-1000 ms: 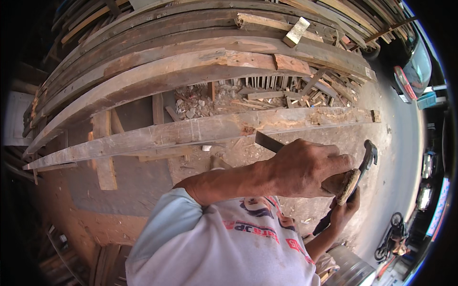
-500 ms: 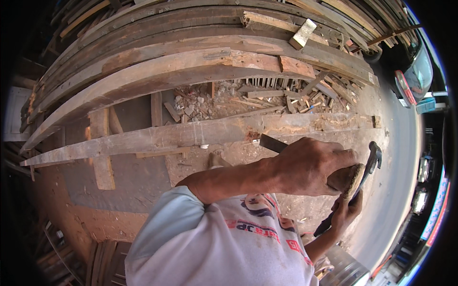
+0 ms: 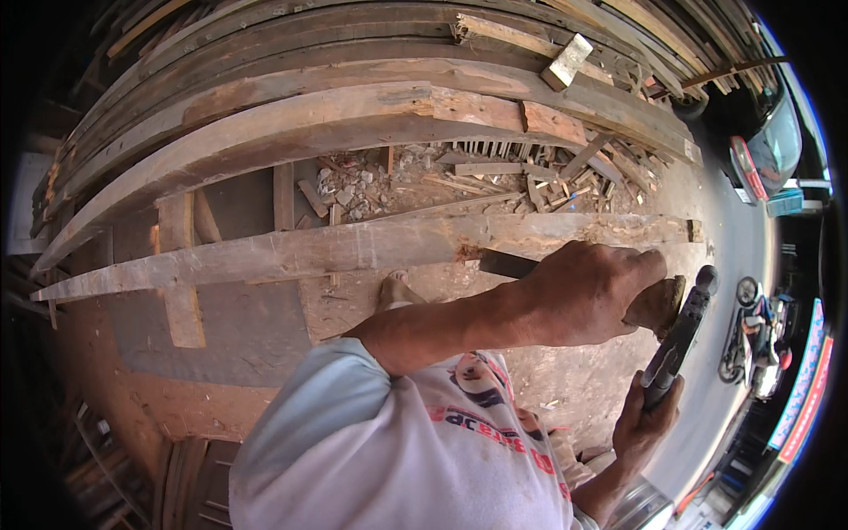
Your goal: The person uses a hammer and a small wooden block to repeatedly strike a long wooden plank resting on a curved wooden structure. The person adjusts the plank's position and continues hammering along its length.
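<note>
Wood was everywhere. The biggest thing was the stack of long planks [image 3: 353,79], bent across the top from 9 o'clock to 2 o'clock. A small wooden block [image 3: 566,62] lay on top of the stack at 1 o'clock.

Below the stack lay the long beam [image 3: 291,252], running from 9 o'clock to 3 o'clock across the middle. It looked pale and rough, with a chipped reddish spot near its middle. Between the stack and the beam, at 12 o'clock, sat a pile of wood scraps [image 3: 495,172] on the dirt ground [image 3: 221,327].

The person's light shirt [image 3: 389,459] filled the bottom at 6 o'clock. A bare foot [image 3: 395,290] peeked out just under the beam.

The left hand [image 3: 592,296] was at 3 o'clock, with its fingers wrapped tight around the chisel [image 3: 512,263]. The dark blade of the chisel pointed to 9 o'clock and its tip touched the beam at the chipped spot. The wooden end of the chisel stuck out past the hand.

The right hand [image 3: 645,420] was at 4 o'clock, closed around the handle of the hammer [image 3: 685,322]. The hammer's head was up against the wooden end of the chisel.

A parked motorbike [image 3: 751,340] stood on the grey road at 3 o'clock.
</note>
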